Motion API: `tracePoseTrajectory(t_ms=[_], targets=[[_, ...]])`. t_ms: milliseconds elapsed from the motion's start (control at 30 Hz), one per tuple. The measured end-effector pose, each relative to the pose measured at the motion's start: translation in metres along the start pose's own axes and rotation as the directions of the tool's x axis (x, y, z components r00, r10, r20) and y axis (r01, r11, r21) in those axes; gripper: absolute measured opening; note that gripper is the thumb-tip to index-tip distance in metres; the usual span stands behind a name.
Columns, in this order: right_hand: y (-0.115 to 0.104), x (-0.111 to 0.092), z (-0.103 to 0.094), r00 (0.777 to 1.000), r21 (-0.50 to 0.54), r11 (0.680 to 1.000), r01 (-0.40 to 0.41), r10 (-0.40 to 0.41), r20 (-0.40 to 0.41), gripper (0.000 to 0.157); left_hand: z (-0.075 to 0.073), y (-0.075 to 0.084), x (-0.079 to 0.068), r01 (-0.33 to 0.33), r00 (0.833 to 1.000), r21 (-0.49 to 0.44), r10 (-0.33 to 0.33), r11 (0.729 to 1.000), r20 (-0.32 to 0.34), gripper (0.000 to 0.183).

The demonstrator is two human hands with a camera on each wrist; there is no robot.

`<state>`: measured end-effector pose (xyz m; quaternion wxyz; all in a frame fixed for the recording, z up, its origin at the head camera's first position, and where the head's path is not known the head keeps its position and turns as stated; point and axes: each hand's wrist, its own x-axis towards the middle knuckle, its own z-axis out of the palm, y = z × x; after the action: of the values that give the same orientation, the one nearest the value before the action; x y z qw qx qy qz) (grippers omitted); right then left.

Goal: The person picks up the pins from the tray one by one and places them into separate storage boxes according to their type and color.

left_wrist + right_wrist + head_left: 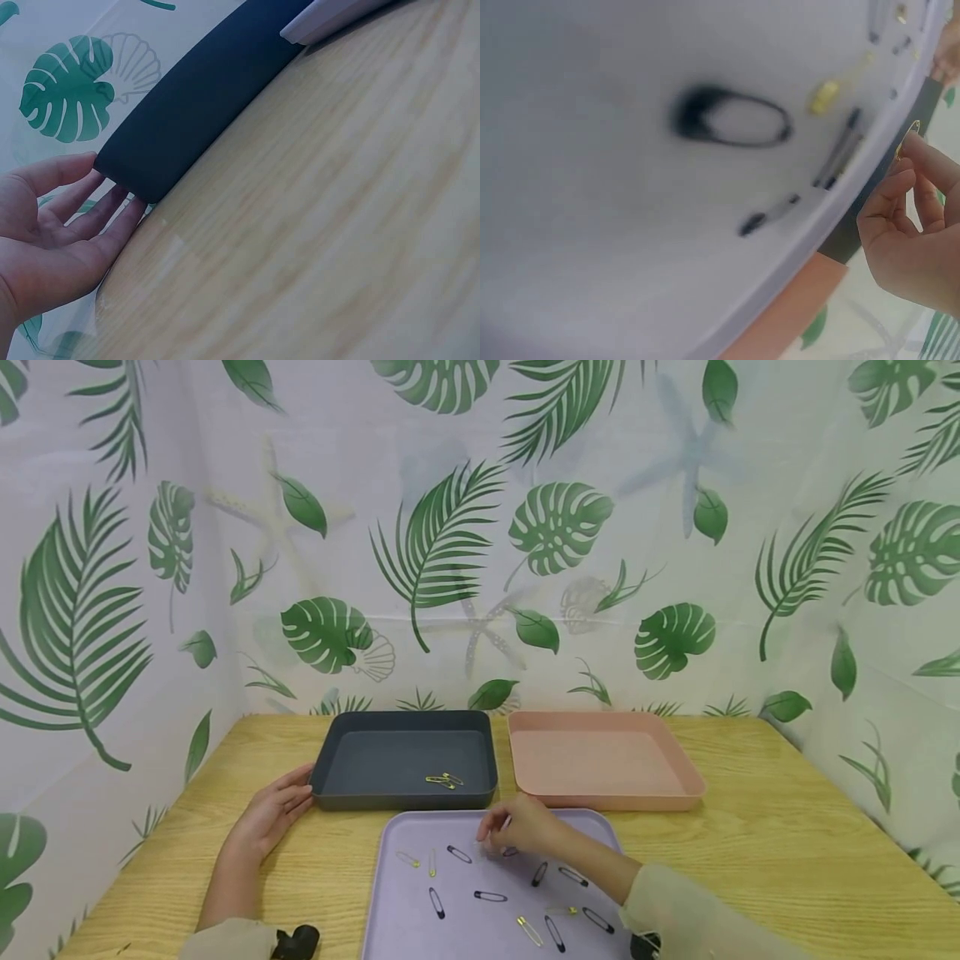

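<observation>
A yellow safety pin is pinched between the thumb and index finger of my right hand. In the head view that hand is over the far part of the lilac tray, where black safety pins and yellow ones lie scattered. My left hand touches the left side of the dark blue-grey tray, its fingers fairly straight. The left wrist view has its fingertips against the tray's corner. Several yellow safety pins lie inside the dark tray.
A pink tray stands right of the dark one, behind the lilac tray. All three rest on a wood-grain table. A leaf-patterned cloth hangs behind the table and along its sides.
</observation>
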<state>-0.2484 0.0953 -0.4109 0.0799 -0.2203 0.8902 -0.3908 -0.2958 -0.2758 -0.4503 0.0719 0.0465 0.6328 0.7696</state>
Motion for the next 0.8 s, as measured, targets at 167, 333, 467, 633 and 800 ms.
tracePoseTrajectory(t_ms=[167,333,467,633,800], targets=[[-0.010,0.013,-0.006,1.000,0.005,1.000,-0.025,0.025,-0.016,0.007,-0.001,0.000,0.000,0.002,1.000,0.009,-0.002,1.000,-0.005,0.055],[-0.019,0.030,-0.008,0.998,0.061,0.997,-0.045,0.048,-0.044,0.005,0.000,0.000,-0.001,0.006,1.000,-0.004,-0.006,1.000,-0.012,0.055],[-0.023,0.047,-0.007,0.996,0.108,0.994,-0.034,0.042,-0.075,0.003,0.000,0.000,-0.002,0.012,1.000,-0.021,-0.013,1.000,-0.022,0.055],[-0.026,0.069,-0.009,0.993,0.129,0.991,-0.047,0.060,-0.106,0.004,0.001,0.000,-0.002,0.010,1.000,-0.017,-0.010,1.000,-0.024,0.055],[-0.028,0.089,-0.008,0.985,0.133,0.989,-0.067,0.087,-0.150,0.005,0.001,0.000,-0.001,0.011,0.999,-0.010,-0.011,1.000,-0.032,0.054]])
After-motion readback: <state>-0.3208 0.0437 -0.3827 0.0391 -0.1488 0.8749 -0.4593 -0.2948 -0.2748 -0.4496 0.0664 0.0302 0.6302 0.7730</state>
